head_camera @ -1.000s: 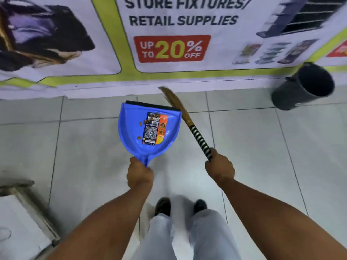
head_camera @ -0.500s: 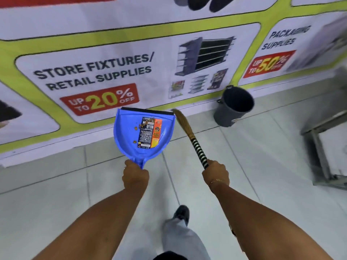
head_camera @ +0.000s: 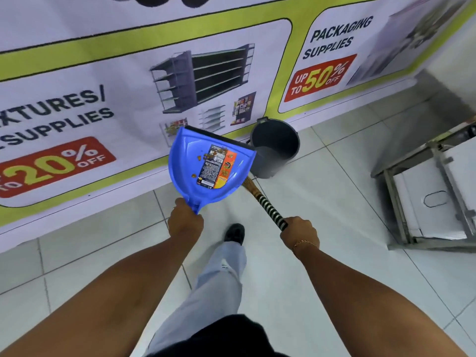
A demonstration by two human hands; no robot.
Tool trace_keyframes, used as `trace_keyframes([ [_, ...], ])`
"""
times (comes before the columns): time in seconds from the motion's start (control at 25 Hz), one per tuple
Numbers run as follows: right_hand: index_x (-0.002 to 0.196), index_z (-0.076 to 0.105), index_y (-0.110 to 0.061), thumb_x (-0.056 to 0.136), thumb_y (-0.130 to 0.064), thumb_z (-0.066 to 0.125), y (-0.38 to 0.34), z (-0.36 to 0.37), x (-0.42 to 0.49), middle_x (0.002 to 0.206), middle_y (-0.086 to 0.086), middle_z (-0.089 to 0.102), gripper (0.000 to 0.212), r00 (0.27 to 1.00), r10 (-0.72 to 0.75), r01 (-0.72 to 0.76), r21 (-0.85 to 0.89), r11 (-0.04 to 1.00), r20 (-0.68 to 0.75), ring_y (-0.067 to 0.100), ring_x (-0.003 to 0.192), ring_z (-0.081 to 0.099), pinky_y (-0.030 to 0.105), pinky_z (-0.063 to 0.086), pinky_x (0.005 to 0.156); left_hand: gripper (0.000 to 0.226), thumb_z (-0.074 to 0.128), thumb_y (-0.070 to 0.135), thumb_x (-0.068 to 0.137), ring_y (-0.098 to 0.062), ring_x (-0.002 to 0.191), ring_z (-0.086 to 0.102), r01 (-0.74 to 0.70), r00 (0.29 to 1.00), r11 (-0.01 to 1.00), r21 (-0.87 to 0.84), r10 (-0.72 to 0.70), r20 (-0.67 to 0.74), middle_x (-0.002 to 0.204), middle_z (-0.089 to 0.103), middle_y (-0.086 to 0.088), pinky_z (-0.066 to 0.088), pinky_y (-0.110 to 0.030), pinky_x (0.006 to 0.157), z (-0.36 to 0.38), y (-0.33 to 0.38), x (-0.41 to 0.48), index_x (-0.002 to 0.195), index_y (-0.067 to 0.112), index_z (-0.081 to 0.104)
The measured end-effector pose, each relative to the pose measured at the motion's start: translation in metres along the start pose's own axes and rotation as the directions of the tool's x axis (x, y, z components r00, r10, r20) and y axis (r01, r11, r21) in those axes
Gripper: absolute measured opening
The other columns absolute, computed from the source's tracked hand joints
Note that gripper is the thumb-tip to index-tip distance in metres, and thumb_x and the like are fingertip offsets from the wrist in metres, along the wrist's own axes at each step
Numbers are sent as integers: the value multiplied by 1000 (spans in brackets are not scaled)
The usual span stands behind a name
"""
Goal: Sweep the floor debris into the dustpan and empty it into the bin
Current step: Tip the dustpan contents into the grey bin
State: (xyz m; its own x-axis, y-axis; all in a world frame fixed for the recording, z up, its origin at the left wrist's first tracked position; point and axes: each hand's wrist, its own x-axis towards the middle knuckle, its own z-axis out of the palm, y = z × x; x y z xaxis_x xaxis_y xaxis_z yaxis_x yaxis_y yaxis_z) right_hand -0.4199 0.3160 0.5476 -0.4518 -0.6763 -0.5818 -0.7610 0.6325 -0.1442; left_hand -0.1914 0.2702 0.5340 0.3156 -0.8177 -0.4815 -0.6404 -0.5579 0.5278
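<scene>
The blue dustpan, carried in the left hand with a closed grip on its handle, is now much closer to the grey bin, which has come in from 2 o'clock to sit just right of the pan's lip, by the wall banner. Brown debris lies in the pan, slid toward the lip. The right hand is clenched round the broom. Sweeping looks finished; tipping into the bin comes next.

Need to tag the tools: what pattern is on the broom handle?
Black and white stripes on the broom handle, clearest in the head view.
</scene>
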Motion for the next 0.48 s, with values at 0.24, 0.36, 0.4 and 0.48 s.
trace_keyframes([
  [0.24, 110, 66, -20, 85, -17, 50, 8, -82, 118, 108, 11, 66, 30, 991, -13, 22, -73, 997, 135, 33, 101, 62, 30, 46, 74, 35, 56, 3, 83, -41, 104, 56, -1, 999, 995, 97, -2, 38, 113, 60, -19, 42, -37, 79, 58, 119, 65, 115, 3, 44],
  [0.36, 105, 67, -21, 84, -19, 51, 27, -119, 177, 107, 10, 68, 27, 978, -32, 58, -122, 991, 204, 32, 99, 63, 31, 49, 77, 38, 56, 2, 83, -41, 107, 55, 9, 998, 988, 156, -19, 63, 115, 60, -20, 43, -41, 86, 93, 170, 84, 119, 2, 44],
  [0.4, 107, 67, -22, 84, -22, 52, 33, -131, 200, 109, 10, 68, 27, 972, -43, 77, -142, 987, 230, 32, 101, 63, 32, 50, 80, 38, 56, 1, 83, -42, 107, 55, 8, 998, 988, 156, -17, 59, 114, 60, -21, 42, -42, 87, 108, 184, 92, 119, 1, 44],
  [0.48, 116, 63, -18, 86, -23, 53, 49, -151, 250, 119, 11, 65, 32, 954, -70, 131, -197, 972, 291, 33, 110, 61, 35, 50, 89, 38, 56, 0, 82, -42, 106, 56, 14, 998, 984, 180, -23, 53, 112, 61, -22, 42, -43, 87, 144, 214, 109, 118, 0, 44],
])
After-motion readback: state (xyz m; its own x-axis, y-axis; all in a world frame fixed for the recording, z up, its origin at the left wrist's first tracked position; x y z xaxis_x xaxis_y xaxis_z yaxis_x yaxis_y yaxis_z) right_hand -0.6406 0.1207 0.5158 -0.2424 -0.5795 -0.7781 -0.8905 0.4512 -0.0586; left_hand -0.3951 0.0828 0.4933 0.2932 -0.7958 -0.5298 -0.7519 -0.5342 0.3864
